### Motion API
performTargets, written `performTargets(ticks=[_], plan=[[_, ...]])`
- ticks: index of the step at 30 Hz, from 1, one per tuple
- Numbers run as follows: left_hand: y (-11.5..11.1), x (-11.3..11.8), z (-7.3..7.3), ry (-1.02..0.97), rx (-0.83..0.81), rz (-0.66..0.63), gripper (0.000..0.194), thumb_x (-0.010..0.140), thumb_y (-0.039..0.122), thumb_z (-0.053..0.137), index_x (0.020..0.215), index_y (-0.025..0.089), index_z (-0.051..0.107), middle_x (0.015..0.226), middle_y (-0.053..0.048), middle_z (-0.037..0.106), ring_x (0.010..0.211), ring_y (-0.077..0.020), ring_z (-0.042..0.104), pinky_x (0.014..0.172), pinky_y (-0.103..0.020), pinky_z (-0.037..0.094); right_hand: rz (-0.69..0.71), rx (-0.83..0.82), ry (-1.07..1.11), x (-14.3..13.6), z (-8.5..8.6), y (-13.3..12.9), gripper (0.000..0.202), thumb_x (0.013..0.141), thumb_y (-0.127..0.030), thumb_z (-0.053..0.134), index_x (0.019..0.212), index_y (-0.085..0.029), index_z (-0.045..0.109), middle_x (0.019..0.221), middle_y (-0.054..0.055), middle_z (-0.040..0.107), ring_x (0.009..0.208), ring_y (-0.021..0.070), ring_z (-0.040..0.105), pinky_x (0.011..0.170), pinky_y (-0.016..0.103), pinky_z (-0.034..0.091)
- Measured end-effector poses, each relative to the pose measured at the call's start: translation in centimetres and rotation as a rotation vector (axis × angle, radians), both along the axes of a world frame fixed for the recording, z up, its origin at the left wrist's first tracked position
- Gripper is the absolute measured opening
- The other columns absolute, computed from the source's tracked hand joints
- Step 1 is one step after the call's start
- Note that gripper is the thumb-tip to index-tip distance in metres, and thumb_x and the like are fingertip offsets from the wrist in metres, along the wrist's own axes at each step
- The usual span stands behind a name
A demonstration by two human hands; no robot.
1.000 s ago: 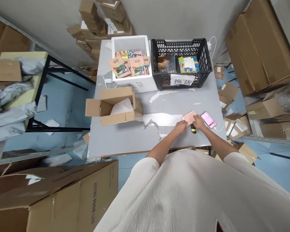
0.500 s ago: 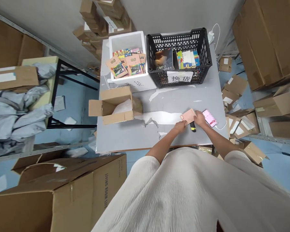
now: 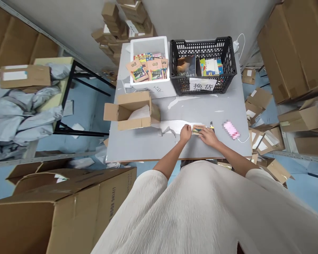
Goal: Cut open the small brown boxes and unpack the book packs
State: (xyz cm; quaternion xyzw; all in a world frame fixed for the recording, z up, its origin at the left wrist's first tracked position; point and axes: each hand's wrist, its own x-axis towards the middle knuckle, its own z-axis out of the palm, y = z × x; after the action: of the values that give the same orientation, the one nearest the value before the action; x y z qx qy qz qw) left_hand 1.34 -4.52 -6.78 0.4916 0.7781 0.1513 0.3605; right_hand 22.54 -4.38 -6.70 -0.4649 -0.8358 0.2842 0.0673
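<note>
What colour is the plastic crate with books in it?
The crate is black with openwork sides, seen in the head view.

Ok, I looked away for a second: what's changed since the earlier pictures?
The pink booklet has moved left, away from the phone, and now shows a pictured side instead of the plain one. The left hand and right hand went with it, both still holding it. The cutter's far end now shows. The open carton, white box and black crate stayed put.
</note>
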Motion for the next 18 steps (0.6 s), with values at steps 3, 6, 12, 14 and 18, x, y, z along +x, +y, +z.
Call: performTargets(ticks=[3,6,12,14,18], plan=[[-1.5,-0.7,-0.8,-0.048,-0.067,-0.046,0.025,0.111,0.022,0.045,0.120,0.025,0.068,0.127,-0.009,0.080,0.120,-0.0247,0.073,0.102,-0.035,0.055,-0.066,-0.117,-0.010,-0.2,-1.6,-1.4,0.029,0.105,-0.030,0.059,0.124,-0.022,0.079,0.129,0.013,0.075,0.125,0.0304,0.066,0.113,0.045,0.049],[-2.8,-0.9,-1.6,-0.089,-0.145,-0.101,0.021,0.108,0.020,0.051,0.124,0.023,0.066,0.133,-0.010,0.078,0.119,-0.0240,0.074,0.099,-0.034,0.056,-0.235,-0.235,-0.028,0.0,-3.0,-2.2,0.035,0.101,-0.020,0.056,0.128,-0.019,0.079,0.133,0.014,0.077,0.123,0.0267,0.071,0.112,0.041,0.054],[-4.1,-0.7,-3.0,-0.116,-0.213,-0.210,0.021,0.107,0.019,0.055,0.126,0.022,0.063,0.137,-0.013,0.077,0.123,-0.0256,0.073,0.100,-0.034,0.055,-0.374,-0.389,-0.037,-0.1,-3.9,-3.0,0.041,0.096,-0.019,0.062,0.133,-0.022,0.079,0.138,0.011,0.079,0.123,0.0283,0.076,0.108,0.042,0.059],[-4.4,-0.8,-3.4,-0.126,-0.214,-0.236,0.023,0.105,0.018,0.055,0.127,0.022,0.063,0.137,-0.013,0.077,0.124,-0.0262,0.073,0.101,-0.035,0.055,-0.399,-0.409,-0.010,-0.4,-4.1,-3.2,0.039,0.097,-0.020,0.062,0.132,-0.023,0.079,0.139,0.010,0.079,0.124,0.0283,0.076,0.108,0.042,0.060],[-4.9,-0.8,-4.2,-0.156,-0.222,-0.260,0.032,0.102,0.019,0.061,0.133,0.021,0.063,0.134,-0.013,0.079,0.123,-0.0284,0.074,0.103,-0.038,0.056,-0.490,-0.449,0.058,-1.7,-4.8,-3.8,0.035,0.096,-0.025,0.064,0.128,-0.025,0.079,0.131,0.008,0.082,0.121,0.0282,0.077,0.107,0.044,0.061]])
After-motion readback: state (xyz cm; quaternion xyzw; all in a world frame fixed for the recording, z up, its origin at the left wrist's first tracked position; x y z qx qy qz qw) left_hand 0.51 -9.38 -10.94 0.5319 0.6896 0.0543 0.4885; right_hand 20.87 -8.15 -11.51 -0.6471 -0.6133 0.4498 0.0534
